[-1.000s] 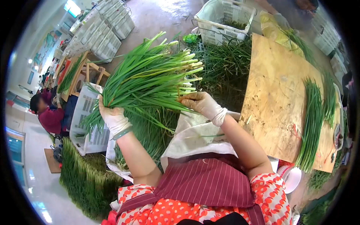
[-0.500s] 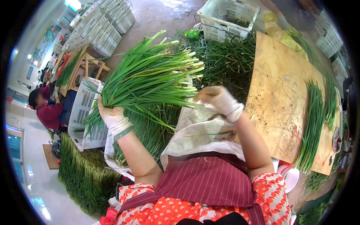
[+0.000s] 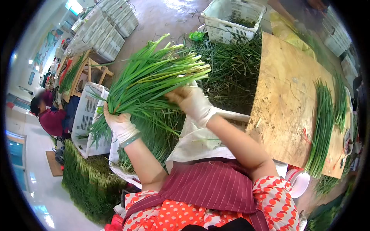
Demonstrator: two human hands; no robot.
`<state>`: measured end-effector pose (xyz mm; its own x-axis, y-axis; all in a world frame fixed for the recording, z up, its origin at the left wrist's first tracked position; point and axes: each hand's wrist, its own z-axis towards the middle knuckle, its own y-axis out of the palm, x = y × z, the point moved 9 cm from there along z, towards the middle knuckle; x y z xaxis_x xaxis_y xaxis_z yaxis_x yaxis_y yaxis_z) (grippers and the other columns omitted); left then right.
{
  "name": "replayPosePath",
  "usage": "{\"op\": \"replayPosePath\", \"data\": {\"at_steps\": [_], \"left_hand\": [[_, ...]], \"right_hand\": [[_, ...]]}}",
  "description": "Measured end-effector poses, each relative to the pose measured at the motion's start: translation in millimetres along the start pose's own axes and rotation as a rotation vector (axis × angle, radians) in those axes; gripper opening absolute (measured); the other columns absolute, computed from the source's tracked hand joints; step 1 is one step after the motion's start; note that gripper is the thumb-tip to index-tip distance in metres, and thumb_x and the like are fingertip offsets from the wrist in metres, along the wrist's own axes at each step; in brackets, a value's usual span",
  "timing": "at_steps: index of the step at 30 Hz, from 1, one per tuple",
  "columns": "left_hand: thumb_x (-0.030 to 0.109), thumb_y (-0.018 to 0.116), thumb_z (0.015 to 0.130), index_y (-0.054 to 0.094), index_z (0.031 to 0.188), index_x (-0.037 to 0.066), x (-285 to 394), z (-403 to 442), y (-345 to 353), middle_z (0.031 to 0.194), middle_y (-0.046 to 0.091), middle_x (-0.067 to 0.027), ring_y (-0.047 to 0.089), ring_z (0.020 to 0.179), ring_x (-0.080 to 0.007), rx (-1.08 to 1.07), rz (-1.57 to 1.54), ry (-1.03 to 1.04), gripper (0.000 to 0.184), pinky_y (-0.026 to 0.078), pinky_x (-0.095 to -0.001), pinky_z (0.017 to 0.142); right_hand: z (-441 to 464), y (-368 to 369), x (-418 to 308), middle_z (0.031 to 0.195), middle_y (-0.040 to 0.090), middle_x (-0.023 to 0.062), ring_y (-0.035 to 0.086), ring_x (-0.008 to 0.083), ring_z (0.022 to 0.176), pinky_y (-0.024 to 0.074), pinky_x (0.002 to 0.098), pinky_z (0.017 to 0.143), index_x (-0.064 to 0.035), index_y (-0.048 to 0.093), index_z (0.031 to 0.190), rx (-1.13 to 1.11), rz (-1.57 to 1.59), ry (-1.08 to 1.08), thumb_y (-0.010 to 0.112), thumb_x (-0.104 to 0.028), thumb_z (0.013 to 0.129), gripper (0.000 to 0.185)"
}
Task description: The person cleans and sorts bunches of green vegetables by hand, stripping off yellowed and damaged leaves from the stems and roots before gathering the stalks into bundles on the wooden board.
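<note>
My left hand [image 3: 120, 124], in a pale glove with bare fingertips, is closed around the leafy end of a large bunch of garlic chives [image 3: 154, 75]. The bunch fans out to the right, its pale cut ends [image 3: 198, 67] pointing away from the hand. My right hand [image 3: 192, 104], gloved the same way, reaches against the lower edge of the bunch near the stem ends. Its fingers are smeared by motion, so whether they pinch any leaves does not show. Below the bunch, more chives [image 3: 148, 134] lie beside a white sack [image 3: 194, 136] across my lap.
On the right, a wooden board [image 3: 287, 96] carries tied chives [image 3: 322, 127]. Loose leaves [image 3: 231, 61] heap up beneath a white crate [image 3: 231, 30]. Another crate [image 3: 86, 119] and stacked bundles [image 3: 86, 177] stand left. One co-worker [image 3: 52, 117] sits left; another person's arm [image 3: 283, 11] shows top right.
My right hand has moved left and slightly up, from beyond the stem ends to the bunch's lower edge. My left hand keeps its hold, with little movement.
</note>
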<state>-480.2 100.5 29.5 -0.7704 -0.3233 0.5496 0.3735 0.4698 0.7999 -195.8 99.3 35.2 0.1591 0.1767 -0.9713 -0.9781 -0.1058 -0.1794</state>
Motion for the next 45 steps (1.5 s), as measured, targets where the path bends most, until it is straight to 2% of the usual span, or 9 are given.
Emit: {"op": "replayPosePath", "data": {"at_steps": [6,10,12,17,27,32,36,39,45], "left_hand": [[0.026,0.051,0.083,0.055,0.105,0.002,-0.1,10.9,-9.3,0.108,0.058,-0.0162,0.054,0.101,-0.0318,-0.070,-0.092,-0.073,0.033,0.039,-0.0512,0.091],[0.026,0.052,0.083,0.055,0.106,0.001,3.4,10.1,-12.7,0.108,0.057,-0.0174,0.054,0.102,-0.0326,-0.137,-0.079,-0.053,0.035,0.039,-0.0516,0.092],[0.027,0.053,0.082,0.055,0.107,0.001,1.9,7.0,-5.8,0.110,0.057,-0.0176,0.053,0.102,-0.0330,-0.167,-0.099,-0.054,0.035,0.040,-0.0514,0.092],[0.027,0.051,0.083,0.055,0.108,0.000,-6.3,-18.9,15.4,0.111,0.056,-0.0177,0.053,0.103,-0.0335,-0.093,-0.088,-0.048,0.036,0.039,-0.0515,0.092],[0.025,0.052,0.084,0.057,0.106,0.002,-11.1,-23.5,30.0,0.109,0.058,-0.0156,0.054,0.101,-0.0318,-0.313,-0.139,-0.134,0.033,0.041,-0.0493,0.091],[0.025,0.052,0.083,0.057,0.107,0.002,-8.3,-13.3,19.1,0.108,0.059,-0.0142,0.055,0.099,-0.0312,-0.231,-0.109,-0.059,0.033,0.042,-0.0489,0.089],[0.024,0.052,0.082,0.056,0.108,0.001,-7.3,-14.0,20.6,0.110,0.058,-0.0155,0.054,0.102,-0.0324,-0.283,-0.154,-0.097,0.034,0.040,-0.0508,0.091],[0.023,0.052,0.081,0.056,0.109,0.002,-11.3,-18.3,23.4,0.113,0.057,-0.0163,0.052,0.105,-0.0339,-0.210,-0.150,-0.083,0.036,0.039,-0.0528,0.092],[0.021,0.055,0.083,0.060,0.099,0.002,-18.2,-27.4,36.0,0.103,0.061,-0.0151,0.056,0.099,-0.0303,-0.331,-0.165,-0.127,0.026,0.042,-0.0499,0.089]], "right_hand": [[-83.5,5.0,-94.2,0.091,0.065,0.0110,0.062,0.0210,0.080,0.0492,0.0311,0.073,-0.0058,0.066,0.096,-0.765,0.105,-0.351,0.060,-0.020,0.081,0.021],[-62.6,-88.4,-71.9,0.086,0.066,0.0116,0.062,0.0183,0.078,0.0483,0.0318,0.070,-0.0012,0.066,0.092,-0.344,0.450,-0.233,0.063,-0.012,0.079,0.017],[-39.0,-126.2,-71.7,0.086,0.066,0.0071,0.062,0.0229,0.079,0.0476,0.0338,0.071,-0.0072,0.067,0.090,0.211,-0.400,-0.319,0.063,-0.017,0.078,0.016],[-5.9,-75.9,-72.0,0.113,0.056,0.0060,0.049,0.0286,0.106,0.0308,0.0413,0.096,-0.0188,0.060,0.109,0.234,-0.755,-0.481,0.070,-0.030,0.067,0.045],[2.8,-69.3,-31.2,0.079,0.067,0.0035,0.059,0.0112,0.073,0.0463,0.0275,0.064,-0.0093,0.068,0.091,0.161,0.495,-0.172,0.062,-0.011,0.080,0.012],[-11.0,-168.8,-6.1,0.077,0.066,0.0052,0.058,0.0103,0.076,0.0429,0.0247,0.076,-0.0064,0.066,0.099,0.624,0.382,-0.090,0.057,-0.016,0.086,0.019],[-21.0,-243.7,42.1,0.102,0.061,0.0148,0.061,0.0247,0.088,0.0456,0.0381,0.080,-0.0181,0.050,0.123,0.946,-0.822,0.070,0.058,-0.015,0.082,0.042],[-19.2,-188.0,-43.8,0.093,0.063,0.0121,0.061,0.0247,0.078,0.0490,0.0352,0.067,-0.0122,0.061,0.102,0.744,-0.704,-0.543,0.056,-0.003,0.075,0.029],[-1.2,-45.7,-65.8,0.094,0.062,0.0053,0.054,0.0252,0.095,0.0332,0.0409,0.090,-0.0142,0.065,0.089,0.224,-0.633,-0.540,0.070,-0.028,0.067,0.026]]}}
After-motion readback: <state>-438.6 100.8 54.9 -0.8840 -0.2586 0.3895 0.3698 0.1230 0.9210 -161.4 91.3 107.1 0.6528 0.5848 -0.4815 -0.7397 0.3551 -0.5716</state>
